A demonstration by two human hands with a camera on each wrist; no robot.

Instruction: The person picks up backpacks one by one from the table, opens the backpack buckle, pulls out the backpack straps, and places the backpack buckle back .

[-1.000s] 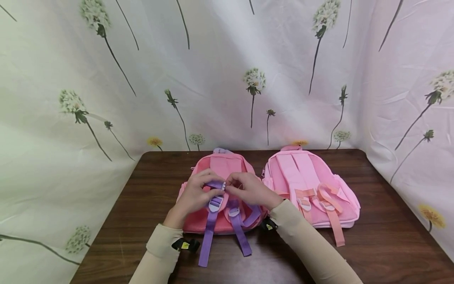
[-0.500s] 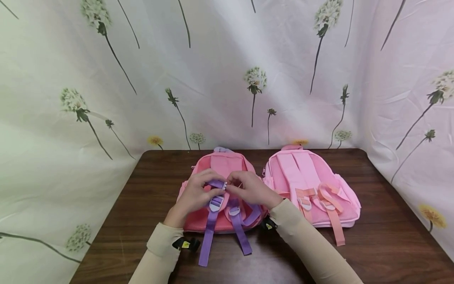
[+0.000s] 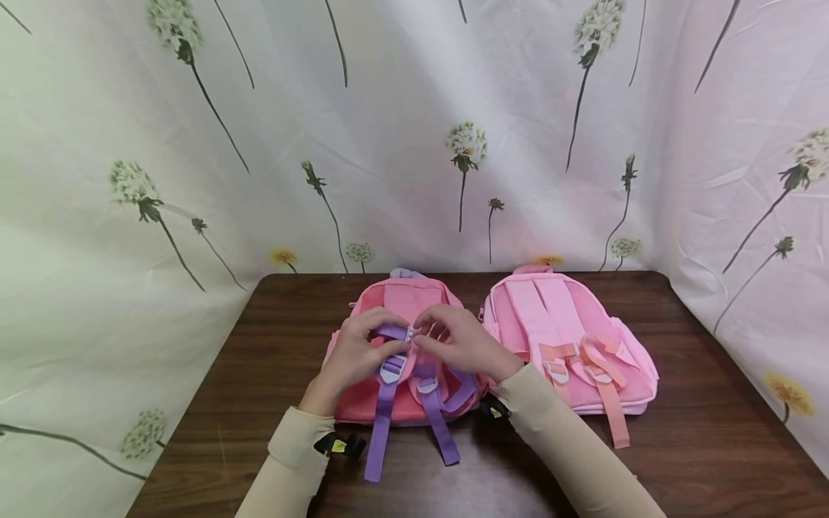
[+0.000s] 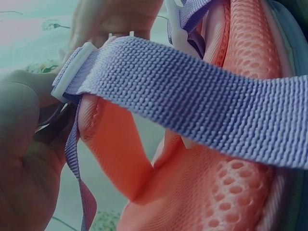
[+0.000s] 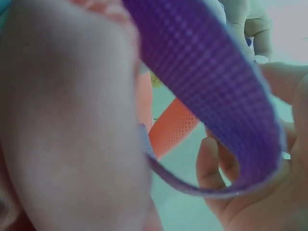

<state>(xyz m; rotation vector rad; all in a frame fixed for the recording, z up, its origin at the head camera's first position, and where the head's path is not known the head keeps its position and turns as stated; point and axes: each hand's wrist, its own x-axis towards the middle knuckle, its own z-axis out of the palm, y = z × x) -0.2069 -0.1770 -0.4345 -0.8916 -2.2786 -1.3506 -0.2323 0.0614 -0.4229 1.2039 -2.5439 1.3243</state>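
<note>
A coral-pink backpack (image 3: 363,403) lies back panel up, its purple straps (image 3: 382,439) trailing over the table. My left hand (image 3: 363,349) pinches one purple strap (image 4: 159,77) close to its white buckle (image 3: 409,334). In the left wrist view that hand's thumb and fingers are at a white slider (image 4: 72,72), with two white prongs beyond it. My right hand (image 3: 463,342) faces it from the other side, curled thumb and index fingertips at the buckle's end. A purple strap loop (image 5: 207,77) crosses in front of the right hand in the right wrist view.
To the right lies a lighter pink backpack (image 3: 622,360), with orange straps (image 3: 612,417) hanging toward the near side. Both bags rest on a dark wooden table (image 3: 259,403). A flower-print curtain (image 3: 401,165) stands behind and at both sides.
The white buckle has shifted slightly left and up. My right hand's fingers have spread a little, and its wrist has moved slightly right. The bags stay in place.
</note>
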